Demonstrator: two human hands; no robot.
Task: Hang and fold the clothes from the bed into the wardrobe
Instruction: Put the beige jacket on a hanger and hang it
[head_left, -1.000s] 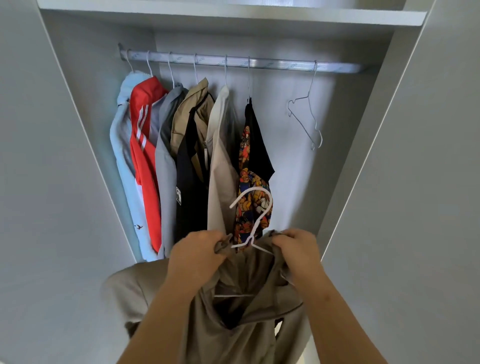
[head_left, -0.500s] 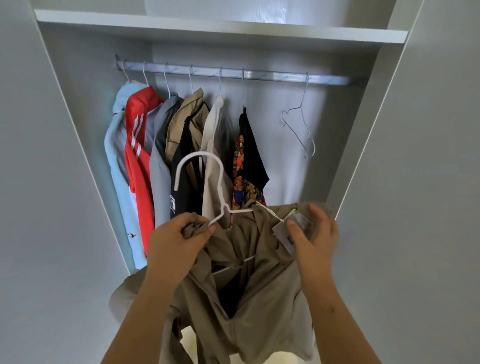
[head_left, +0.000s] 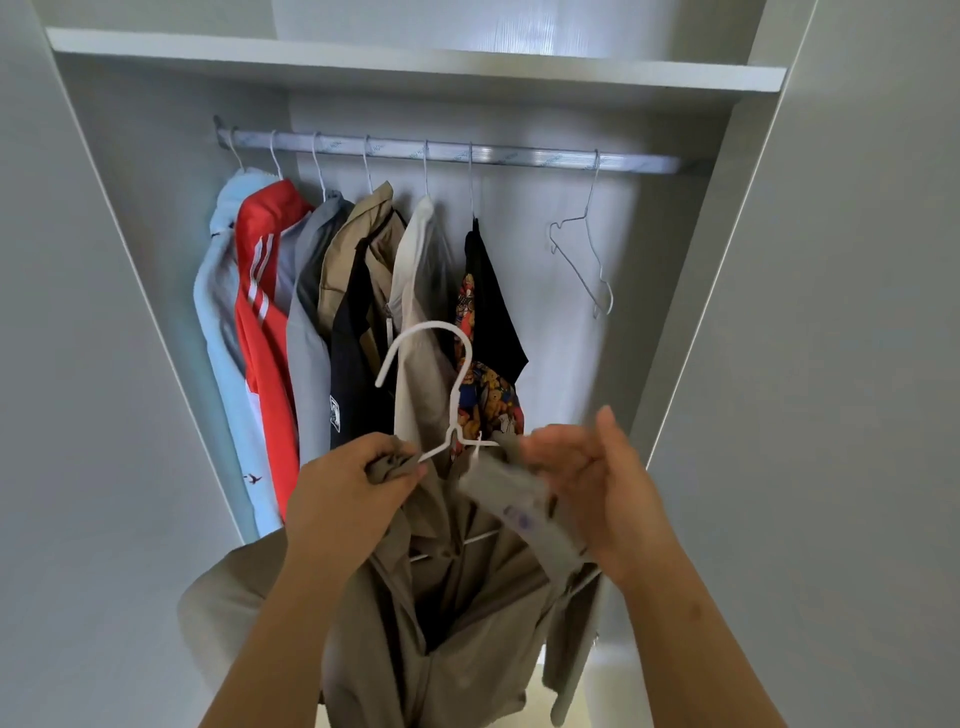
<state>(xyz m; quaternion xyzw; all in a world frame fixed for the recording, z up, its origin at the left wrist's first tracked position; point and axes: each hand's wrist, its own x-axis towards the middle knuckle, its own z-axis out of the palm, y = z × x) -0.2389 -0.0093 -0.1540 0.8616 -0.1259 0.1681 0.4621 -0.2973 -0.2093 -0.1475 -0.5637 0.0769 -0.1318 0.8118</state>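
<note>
Leftward toward the white hanger (head_left: 453, 431) has come my blurred right hand (head_left: 597, 488), its grip impossible to tell, while my left hand (head_left: 348, 488) clutches the khaki shirt (head_left: 467, 623) near me, below the far wardrobe rail (head_left: 519, 156).

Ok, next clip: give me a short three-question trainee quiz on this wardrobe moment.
1. True or false: the white hanger is already hooked on the rail.
2. How many hangers on the rail carry no garment?
3. Fill in: the ___ hand grips bunched fabric of the khaki shirt beside the white hanger's neck.

Key: 1 false, it is held below the rail; 2 one, the wire hanger; 3 left hand.
</note>
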